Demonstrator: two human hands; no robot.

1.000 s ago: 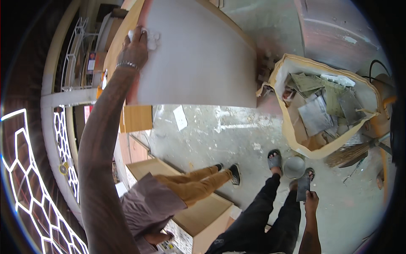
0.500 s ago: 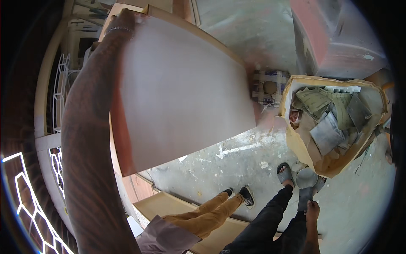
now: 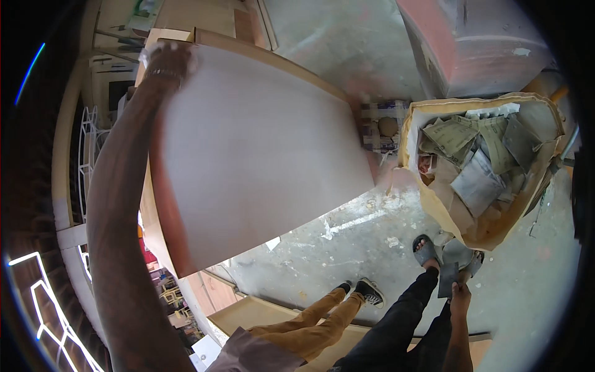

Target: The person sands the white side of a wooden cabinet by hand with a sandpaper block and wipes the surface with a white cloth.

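Observation:
My left arm stretches along the left side to the far left corner of a large white panel (image 3: 266, 155) with reddish-orange edges. There my left hand (image 3: 170, 59), wearing a bracelet, presses closed; something whitish shows at its blurred fingers, too unclear to name. The panel tops a wooden box-like piece whose pale far side shows. Low at the right hangs my right hand (image 3: 460, 296), closed round a dark grey rectangular sheet (image 3: 447, 279), held just above my sandalled feet. Its surface is too small to read.
A big open brown paper bag (image 3: 443, 226) of sandpaper-like scraps stands at right. A taped carton (image 3: 389, 127) sits beside the panel. A grey-pink box (image 3: 496, 59) stands at the far right. Another person in tan trousers (image 3: 310, 332) stands left of my legs, near a wooden board (image 3: 248, 313).
The view has shifted, so the panel and bag sit further left. My left hand has moved slightly at the panel's corner. The right hand keeps the grey sheet, now a little higher in view.

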